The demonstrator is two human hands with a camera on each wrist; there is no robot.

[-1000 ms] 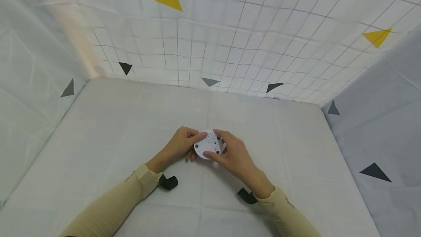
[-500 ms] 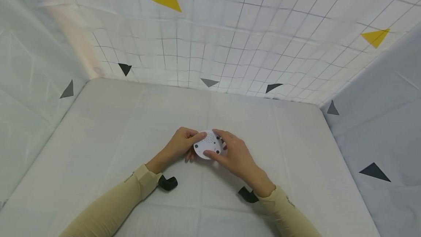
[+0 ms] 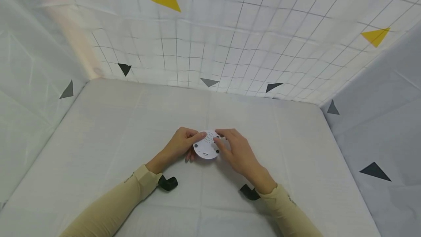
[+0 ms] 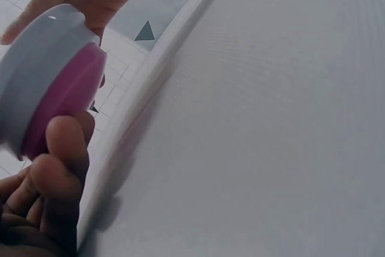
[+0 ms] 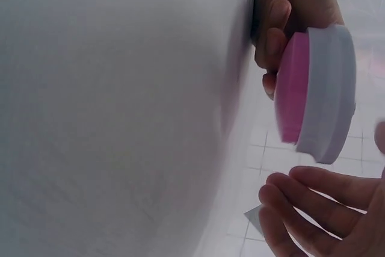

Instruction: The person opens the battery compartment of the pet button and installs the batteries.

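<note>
A small round device [image 3: 206, 147] has a white face with a patch of speaker holes, dark round feet and a small slot near its lower edge. Its other side is a pink dome [image 4: 67, 91], pointing down toward the tabletop. My left hand [image 3: 182, 142] grips it at the left edge, thumb on the white face and fingertips against the pink side. At the right edge, my right hand [image 3: 239, 153] has its fingers loosely extended. In the right wrist view those fingers [image 5: 322, 209] stand apart from the white rim [image 5: 331, 91]. The device is held above the table.
A white cloth-like sheet covers the table [image 3: 158, 109]. Pale sheeting walls stand at the left, right and back, the back wall [image 3: 230, 46] having a grid and triangular markers. Black curved pieces [image 3: 168, 183] stick out near both sleeve cuffs.
My right hand has loosened from the device's right side, its thumb moving up and off the lower face, uncovering the slot. The left hand and the device stay almost in place.
</note>
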